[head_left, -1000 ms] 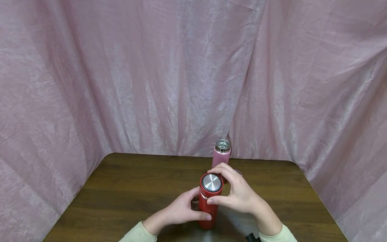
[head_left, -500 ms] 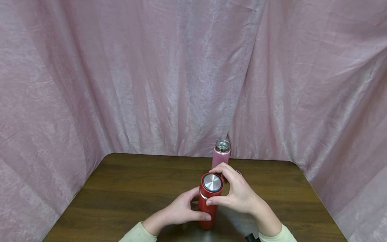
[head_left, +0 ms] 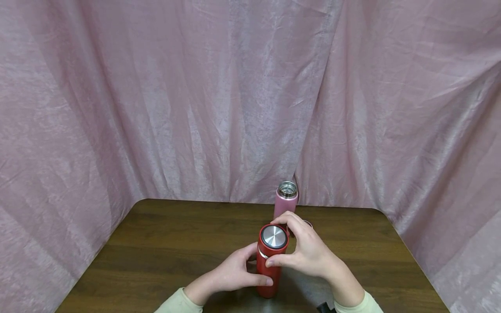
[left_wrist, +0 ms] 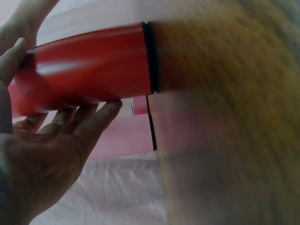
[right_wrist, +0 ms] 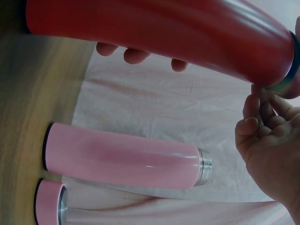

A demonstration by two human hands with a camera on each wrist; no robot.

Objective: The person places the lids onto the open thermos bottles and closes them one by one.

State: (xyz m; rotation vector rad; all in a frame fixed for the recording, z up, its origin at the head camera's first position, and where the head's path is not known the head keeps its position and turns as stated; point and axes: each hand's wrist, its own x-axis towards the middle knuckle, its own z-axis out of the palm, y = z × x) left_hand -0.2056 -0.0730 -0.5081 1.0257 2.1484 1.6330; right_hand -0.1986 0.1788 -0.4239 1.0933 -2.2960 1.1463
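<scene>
Barely a flicker here: over the last second the red bottle (left_wrist: pixel 89 68) is kept upright in nearly the same spot on the near part of the tabletop (head_left: pixel 176 243), and at most a slight leftward drift is shown by the right hand (head_left: pixel 309 254) at its top. The body is grasped by the left hand (head_left: pixel 231 271), with the thumb laid across the near side. The lid (head_left: pixel 274 237) is pinched around its lower edge by the right hand, thumb near, fingers far. No gap is seen above the silver ring (head_left: pixel 263 253), so the lid is judged to be seated, with no clear progress made; whether it is being turned cannot be told. Farther off, slightly right, the pink bottle (right_wrist: pixel 124 157) is left uncapped and untouched, with a pink cap (right_wrist: pixel 48 204) set just beside it, to its right.
</scene>
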